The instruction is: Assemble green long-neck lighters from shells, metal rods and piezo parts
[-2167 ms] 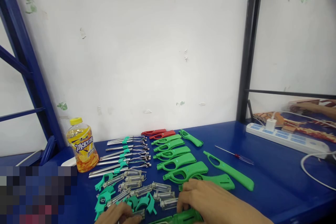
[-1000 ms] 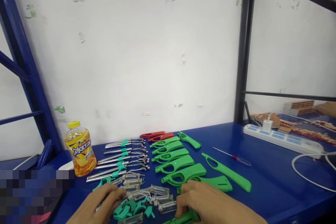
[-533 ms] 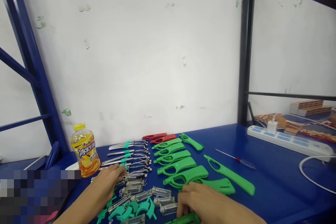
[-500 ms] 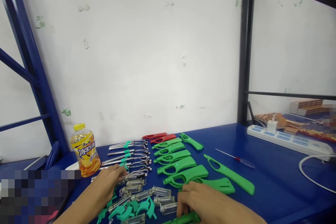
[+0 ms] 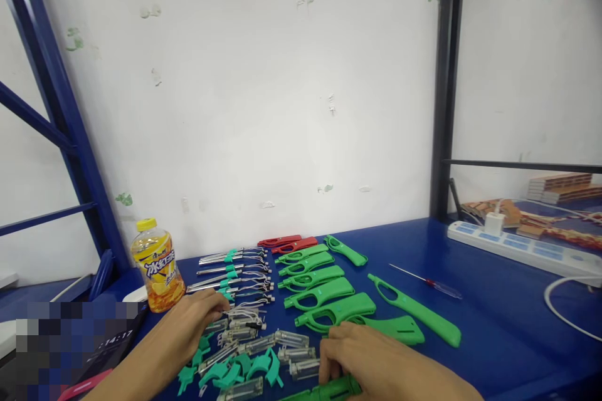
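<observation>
My left hand (image 5: 200,313) is closed at the near end of a row of metal lighter tubes (image 5: 221,270) with teal clips and thin wires. Wires (image 5: 249,314) show just past its fingertips; what the fingers pinch is hidden. My right hand (image 5: 362,351) is curled on a green lighter casing (image 5: 336,390) at the bottom edge, partly covered by the hand. Clear fuel tanks (image 5: 301,354) and teal triggers (image 5: 230,374) lie between the hands. More green casings (image 5: 338,310) lie in a column beyond my right hand, with two red casings (image 5: 286,242) at the back.
A drink bottle (image 5: 157,266) stands left, near a phone (image 5: 115,338). A screwdriver (image 5: 427,282) lies right, beyond a long green casing (image 5: 414,310). A white power strip (image 5: 527,247) with a plug and cable is farther right. Rack posts (image 5: 446,88) rise before the wall.
The view has shifted slightly, and more of the phone shows. My left hand has moved a little at the tube row. My right hand stays on the green casing, which shows slightly farther left.
</observation>
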Available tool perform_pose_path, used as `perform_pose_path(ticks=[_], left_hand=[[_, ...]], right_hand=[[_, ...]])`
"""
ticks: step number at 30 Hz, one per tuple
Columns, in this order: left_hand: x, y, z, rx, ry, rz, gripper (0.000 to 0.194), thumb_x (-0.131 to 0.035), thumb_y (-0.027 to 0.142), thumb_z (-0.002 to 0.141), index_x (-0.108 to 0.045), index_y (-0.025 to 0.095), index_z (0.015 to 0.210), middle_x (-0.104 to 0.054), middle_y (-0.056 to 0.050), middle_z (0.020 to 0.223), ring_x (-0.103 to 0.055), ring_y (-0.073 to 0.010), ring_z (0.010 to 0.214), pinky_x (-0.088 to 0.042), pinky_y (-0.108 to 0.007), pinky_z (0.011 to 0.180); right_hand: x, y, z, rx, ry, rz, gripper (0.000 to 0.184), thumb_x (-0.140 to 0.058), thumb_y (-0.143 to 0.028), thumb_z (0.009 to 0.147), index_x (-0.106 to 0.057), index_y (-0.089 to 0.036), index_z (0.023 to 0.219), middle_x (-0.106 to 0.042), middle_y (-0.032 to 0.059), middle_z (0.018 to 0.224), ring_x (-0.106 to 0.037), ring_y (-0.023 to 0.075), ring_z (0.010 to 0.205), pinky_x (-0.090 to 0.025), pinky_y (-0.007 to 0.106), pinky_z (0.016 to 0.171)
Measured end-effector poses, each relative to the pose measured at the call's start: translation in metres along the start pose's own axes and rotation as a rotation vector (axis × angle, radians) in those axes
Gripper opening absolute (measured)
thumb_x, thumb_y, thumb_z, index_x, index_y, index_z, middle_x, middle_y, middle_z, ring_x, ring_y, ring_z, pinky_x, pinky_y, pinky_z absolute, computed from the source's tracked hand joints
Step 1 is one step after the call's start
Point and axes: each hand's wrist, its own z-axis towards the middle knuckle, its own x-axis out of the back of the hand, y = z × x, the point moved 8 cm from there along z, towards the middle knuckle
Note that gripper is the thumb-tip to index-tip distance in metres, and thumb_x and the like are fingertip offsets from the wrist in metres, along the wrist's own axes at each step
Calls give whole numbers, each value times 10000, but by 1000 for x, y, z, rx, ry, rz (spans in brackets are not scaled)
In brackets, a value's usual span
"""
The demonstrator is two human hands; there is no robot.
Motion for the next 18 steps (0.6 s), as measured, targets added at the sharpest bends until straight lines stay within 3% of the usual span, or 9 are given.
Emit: perform_pose_path(ticks=[9,11,14,18], left_hand=[[0,6,12,-6,23,89,344,-439,218,1011,-775,243,943,-807,-48,906,-765,-208,812,-558,-279,750],[-1,12,7,-7,61,121,342,-455,217,1013,-795,253,1012,-820,-54,954,-771,-220,840,-568,-294,770],[1,34,-6,-18,159,155,390,-434,207,1048,-760,281,1251,-803,-90,1222,-757,-261,1081,-588,-363,922],[-8,94,-34,-193,294,110,310,-499,257,1088,-724,331,1288,-801,-54,1184,-753,-205,1113,-596,-298,961]], right_hand=[[1,3,2,11,18,19,372,-929,-165,791,-765,-300,1097,-708,-12,1159,-667,238,1070,-439,263,843],[0,3,2,20,16,6,367,-937,-189,791,-762,-294,1095,-708,-10,1146,-667,239,1059,-436,262,825],[-1,3,1,43,18,-13,371,-943,-209,797,-750,-299,1102,-706,-13,1146,-671,238,1054,-433,261,811],[-1,1,3,72,27,-114,397,-934,-200,807,-756,-306,1146,-731,8,1174,-687,262,1090,-448,281,858]])
